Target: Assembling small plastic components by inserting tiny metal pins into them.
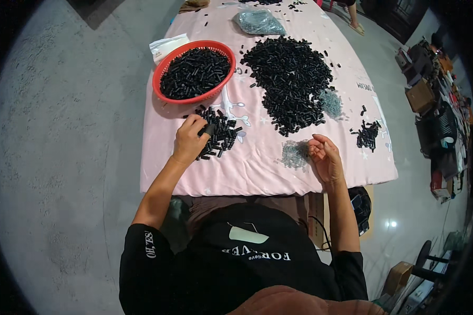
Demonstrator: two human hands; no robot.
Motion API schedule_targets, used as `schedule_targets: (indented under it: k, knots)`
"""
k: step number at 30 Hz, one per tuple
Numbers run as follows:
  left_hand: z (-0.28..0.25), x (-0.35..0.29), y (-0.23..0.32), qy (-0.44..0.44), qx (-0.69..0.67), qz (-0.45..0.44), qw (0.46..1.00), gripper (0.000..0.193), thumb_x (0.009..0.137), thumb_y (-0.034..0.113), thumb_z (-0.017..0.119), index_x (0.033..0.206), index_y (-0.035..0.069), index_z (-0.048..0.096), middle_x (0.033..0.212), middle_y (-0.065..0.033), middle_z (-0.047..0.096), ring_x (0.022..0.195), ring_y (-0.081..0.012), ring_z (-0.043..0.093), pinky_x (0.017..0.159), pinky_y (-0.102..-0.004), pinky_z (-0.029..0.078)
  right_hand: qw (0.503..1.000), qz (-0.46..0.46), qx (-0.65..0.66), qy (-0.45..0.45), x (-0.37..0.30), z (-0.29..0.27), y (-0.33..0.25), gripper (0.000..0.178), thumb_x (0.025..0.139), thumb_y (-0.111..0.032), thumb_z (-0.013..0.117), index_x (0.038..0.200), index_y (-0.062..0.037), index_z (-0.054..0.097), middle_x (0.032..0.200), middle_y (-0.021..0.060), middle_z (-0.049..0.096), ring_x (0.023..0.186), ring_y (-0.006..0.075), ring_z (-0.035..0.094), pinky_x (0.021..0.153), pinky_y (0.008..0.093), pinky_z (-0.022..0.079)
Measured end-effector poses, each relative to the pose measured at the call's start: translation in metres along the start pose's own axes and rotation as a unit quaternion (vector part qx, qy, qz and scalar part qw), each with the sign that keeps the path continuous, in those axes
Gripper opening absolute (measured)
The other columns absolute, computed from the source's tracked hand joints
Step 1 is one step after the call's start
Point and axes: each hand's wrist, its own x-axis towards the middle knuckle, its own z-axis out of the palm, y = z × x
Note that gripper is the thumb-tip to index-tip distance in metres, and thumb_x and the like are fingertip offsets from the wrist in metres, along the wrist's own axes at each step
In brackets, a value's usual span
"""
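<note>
We see the left hand (191, 140) on a small heap of black pieces (226, 131) at the near left of the counter (247, 176); its grip is curled, with something dark at the thumb, and we cannot tell whether it is held. The right hand (327, 157) has its grip half open, fingers bent, beside a small grey pile (294, 155); we cannot tell whether anything sits in it. More black pieces fill the red basket (186, 101) and form the large heap (291, 79). As for writing, we find pale lettering across the black shirt (257, 278) and along its left sleeve (142, 262), and dark lettering by the right edge of the pink cloth (270, 181). Any print on the white packet (169, 48) behind the basket is too small for us to read.
</note>
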Motion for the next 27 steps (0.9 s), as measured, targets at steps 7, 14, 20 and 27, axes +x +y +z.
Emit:
schedule_targets:
  k: [7,14,20,27]
  knots:
    - [-0.027,0.052,0.018,0.063,-0.016,0.092,0.994,0.020,0.072,-0.002,0.066,0.091,0.000,0.062,0.094,-0.0128,0.058,0.082,-0.0321,0.062,0.072,-0.0391,0.051,1.000,-0.002,-0.002,0.010,0.001,0.003,0.001,0.044,0.090,-0.022,0.067,0.123,0.0054,0.055,0.105,0.0147,0.068,0.091,0.0174,0.063,0.086,0.0285,0.050]
    - [-0.019,0.149,-0.031,0.116,0.080,0.061,0.988,0.018,0.072,0.006,0.067,0.091,0.004,0.066,0.096,-0.0133,0.063,0.086,-0.0334,0.065,0.076,-0.0418,0.053,1.000,-0.009,0.003,0.008,0.002,0.002,0.000,0.043,0.091,-0.021,0.066,0.123,0.0060,0.055,0.105,0.0151,0.068,0.091,0.0177,0.063,0.084,0.0284,0.051]
    - [-0.010,0.188,-0.076,0.041,0.155,-0.067,0.985,0.029,0.075,0.019,0.066,0.100,0.006,0.072,0.102,-0.0184,0.067,0.095,-0.0348,0.065,0.086,-0.0420,0.051,1.000,-0.004,0.017,0.006,0.004,0.003,0.001,0.043,0.091,-0.020,0.066,0.123,0.0059,0.055,0.104,0.0146,0.068,0.090,0.0174,0.063,0.084,0.0287,0.051]
    - [-0.019,0.202,-0.052,-0.072,0.047,-0.166,0.982,0.042,0.076,0.034,0.063,0.106,0.007,0.074,0.101,-0.0202,0.071,0.099,-0.0318,0.068,0.092,-0.0377,0.050,1.000,-0.009,0.012,0.004,0.001,0.003,-0.002,0.042,0.091,-0.019,0.065,0.123,0.0056,0.054,0.105,0.0143,0.068,0.090,0.0173,0.063,0.085,0.0279,0.051]
